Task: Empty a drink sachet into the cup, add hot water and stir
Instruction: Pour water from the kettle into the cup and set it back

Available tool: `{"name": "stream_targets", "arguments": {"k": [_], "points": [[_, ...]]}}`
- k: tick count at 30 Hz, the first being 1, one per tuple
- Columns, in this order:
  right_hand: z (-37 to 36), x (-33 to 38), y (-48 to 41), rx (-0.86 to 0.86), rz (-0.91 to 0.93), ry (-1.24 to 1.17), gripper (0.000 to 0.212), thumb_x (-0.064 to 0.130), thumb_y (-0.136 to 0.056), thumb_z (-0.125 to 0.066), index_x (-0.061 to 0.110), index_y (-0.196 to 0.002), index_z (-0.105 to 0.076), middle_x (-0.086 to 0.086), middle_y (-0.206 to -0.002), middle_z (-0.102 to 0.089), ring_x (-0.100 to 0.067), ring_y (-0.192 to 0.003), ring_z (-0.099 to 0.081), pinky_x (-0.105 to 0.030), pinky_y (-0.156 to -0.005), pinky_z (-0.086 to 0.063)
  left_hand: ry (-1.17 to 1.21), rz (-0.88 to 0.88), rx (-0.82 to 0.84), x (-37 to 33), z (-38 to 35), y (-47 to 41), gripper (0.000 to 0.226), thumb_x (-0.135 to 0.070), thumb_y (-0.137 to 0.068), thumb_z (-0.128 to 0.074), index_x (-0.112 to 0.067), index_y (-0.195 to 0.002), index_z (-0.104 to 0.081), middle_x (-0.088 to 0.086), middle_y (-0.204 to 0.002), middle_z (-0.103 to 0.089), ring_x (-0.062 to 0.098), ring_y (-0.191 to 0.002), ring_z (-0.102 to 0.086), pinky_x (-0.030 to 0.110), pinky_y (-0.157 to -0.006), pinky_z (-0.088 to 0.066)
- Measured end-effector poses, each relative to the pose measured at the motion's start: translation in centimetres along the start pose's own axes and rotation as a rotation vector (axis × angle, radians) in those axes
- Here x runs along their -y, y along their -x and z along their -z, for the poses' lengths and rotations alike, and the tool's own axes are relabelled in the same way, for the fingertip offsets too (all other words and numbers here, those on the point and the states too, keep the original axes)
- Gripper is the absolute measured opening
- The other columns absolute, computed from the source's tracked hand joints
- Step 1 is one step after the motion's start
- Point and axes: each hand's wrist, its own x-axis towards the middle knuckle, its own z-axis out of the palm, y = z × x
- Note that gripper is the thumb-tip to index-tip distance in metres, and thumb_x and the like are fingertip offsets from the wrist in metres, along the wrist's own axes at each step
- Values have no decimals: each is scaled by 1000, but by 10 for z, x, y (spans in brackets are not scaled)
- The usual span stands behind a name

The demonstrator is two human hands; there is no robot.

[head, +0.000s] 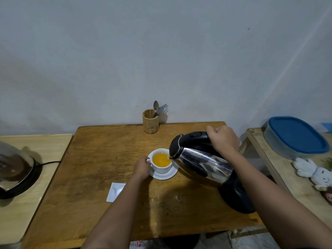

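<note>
Pale grey wall (pixel 161 51) behind; worn wooden tabletop (pixel 100 159) fills the middle, with a lighter side table (pixel 23 203) to the left and a low bench (pixel 287 177) to the right. On the side table, a domed glass lid (pixel 12 166) over a dark cooker, cord running off toward the tabletop. On the bench, a blue-lidded tub (pixel 294 135) with a white plush toy (pixel 314 171) in front of it. Steel kettle (pixel 203 162) with black lid and handle tilted steeply, spout down at the cup's right rim, a thin stream of water entering. Its black base (pixel 237 200) sits on the tabletop beneath and to the right. Right hand (pixel 222 139): grip closed around the kettle handle from above. Left hand (pixel 142 167): grip closed on the cup's handle, thumb on top. Wooden holder (pixel 150 121) at the far edge against the wall, holding a spoon (pixel 155 106) and a fork (pixel 163 107). White saucer (pixel 165 175) near the tabletop's centre carries the cup. White cup (pixel 161 169) upright on the saucer, about full of orange liquid. White sachet (pixel 115 191) flat on the tabletop, near left of the left forearm, well apart from the cup.
</note>
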Motion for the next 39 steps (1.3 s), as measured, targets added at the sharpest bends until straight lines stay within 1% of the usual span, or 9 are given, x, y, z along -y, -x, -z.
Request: {"name": "stream_targets", "arguments": {"k": [4,8,15,23,27,32,36,38,39], "points": [[1,1,1,-1,-5,0,49,31,-83,-46,16,-40,-27,2,-43,-26,-20,-42,-28,-27,-48,-21,10,-6,6,0,0,0,27,-14,-96,-37,-4,-112,-56,20,-116,-60,28,-96,-54,34,-80,-44],[1,1,2,4,3,4,49,30,-83,-46,16,-40,-28,2,-42,-26,-20,-42,-27,-26,-48,-21,3,-1,4,-1,0,1,27,-16,-96,-37,-5,-113,-56,19,-117,-60,32,-104,-56,38,-86,-47],[1,1,3,-5,5,-6,49,29,-84,-46,16,-41,-27,2,-43,-26,-19,-42,-26,-27,-48,-19,-3,0,-3,-1,1,2,22,-15,-97,-37,-8,-105,-57,18,-114,-61,25,-92,-52,36,-83,-47],[-4,-14,-1,-24,-91,-115,46,30,-84,-46,15,-44,-31,0,-45,-29,-20,-45,-27,-29,-49,-22,15,-4,12,-2,1,4,26,-14,-97,-36,-4,-111,-56,19,-115,-60,23,-90,-50,31,-75,-40],[-2,-23,-2,-57,-213,-203,46,31,-85,-46,14,-44,-36,-2,-47,-37,-23,-48,-34,-29,-49,-26,30,0,-7,-4,-1,4,27,-15,-97,-37,-4,-113,-55,20,-118,-60,25,-93,-51,32,-77,-41],[7,-37,-4,-65,-302,-325,49,37,-82,-40,0,-56,-59,-12,-57,-59,-28,-55,-48,-30,-52,-34,77,10,-20,-3,-4,4,28,-13,-95,-38,-1,-114,-55,22,-118,-60,34,-104,-56,33,-77,-39],[17,-49,-3,-141,-383,-429,44,43,-70,-37,7,-51,-53,-16,-58,-61,-33,-62,-53,-35,-57,-39,108,25,-37,-3,-5,5,26,-12,-94,-39,0,-108,-56,24,-113,-61,34,-97,-55,32,-75,-38],[24,-60,-3,-194,-400,-487,40,41,-76,-39,11,-53,-50,-15,-60,-64,-35,-65,-57,-36,-59,-42,113,35,-26,-4,-6,3,27,-13,-93,-38,1,-109,-56,24,-114,-61,37,-101,-55,34,-76,-38],[29,-64,-1,-194,-407,-498,38,37,-82,-41,13,-55,-49,-6,-53,-64,-29,-61,-57,-33,-58,-44,117,48,-25,-4,-6,2,28,-13,-93,-38,0,-110,-56,24,-114,-61,37,-103,-55,35,-77,-39]]}}
